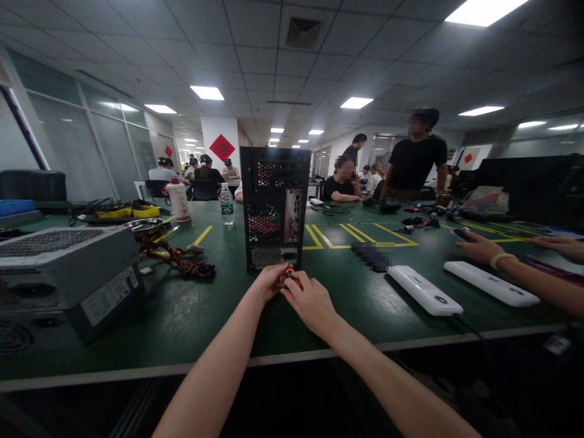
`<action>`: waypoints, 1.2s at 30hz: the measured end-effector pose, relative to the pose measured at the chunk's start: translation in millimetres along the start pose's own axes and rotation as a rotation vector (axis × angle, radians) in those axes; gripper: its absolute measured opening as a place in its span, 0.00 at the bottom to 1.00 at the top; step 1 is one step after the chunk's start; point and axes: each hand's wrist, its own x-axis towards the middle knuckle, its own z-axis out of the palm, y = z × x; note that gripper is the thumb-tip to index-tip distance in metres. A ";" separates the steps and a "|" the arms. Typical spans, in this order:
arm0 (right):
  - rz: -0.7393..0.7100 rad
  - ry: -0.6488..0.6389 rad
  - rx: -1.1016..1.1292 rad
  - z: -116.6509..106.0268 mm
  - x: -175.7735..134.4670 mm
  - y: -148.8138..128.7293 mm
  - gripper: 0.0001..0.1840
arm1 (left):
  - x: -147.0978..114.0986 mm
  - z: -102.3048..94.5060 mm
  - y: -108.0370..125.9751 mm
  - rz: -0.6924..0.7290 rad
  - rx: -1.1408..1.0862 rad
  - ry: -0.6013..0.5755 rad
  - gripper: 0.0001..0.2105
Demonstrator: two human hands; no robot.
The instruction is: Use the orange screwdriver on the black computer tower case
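A black computer tower (276,210) stands upright on the green table, its rear panel with ports, vents and power socket facing me. Just in front of its lower edge my two hands meet. My left hand (271,281) is closed, its fingertips pinched around a small orange-and-black object (289,271). Against the same object, my right hand (312,299) is closed too, thumb and fingers curled on its near end. Most of the object is hidden by my fingers, so its kind does not show. Whether it touches the tower I cannot tell.
Two stacked grey power supplies (98,267) sit at left, with bundled cables (182,258) beside them. A water bottle (226,205) and a white flask (179,201) stand behind. At right lie white power banks (424,289) and another person's hand (479,249).
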 end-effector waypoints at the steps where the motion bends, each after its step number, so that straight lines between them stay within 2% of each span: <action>1: -0.004 -0.008 0.013 -0.9 0.0 -0.8 0.11 | -0.1 -0.6 0.1 -0.002 -0.006 -0.005 0.09; 8: -0.103 -0.046 0.051 -0.4 0.1 -3.7 0.14 | 1.7 -2.1 -0.3 0.010 -0.054 0.008 0.07; 18: -0.167 -0.101 0.067 -5.3 1.5 -4.7 0.10 | 2.4 0.4 -1.0 0.032 -0.014 0.092 0.08; 22: -0.160 -0.072 0.026 -0.1 0.5 -3.0 0.12 | 0.4 1.6 -0.3 0.019 -0.023 0.089 0.10; 28: 0.000 0.007 0.016 2.7 -0.1 0.5 0.11 | -3.6 3.0 1.9 -0.001 -0.018 0.027 0.10; 36: -0.129 -0.049 0.007 -3.0 0.5 -4.0 0.13 | -0.1 -1.8 0.5 -0.010 -0.106 -0.015 0.07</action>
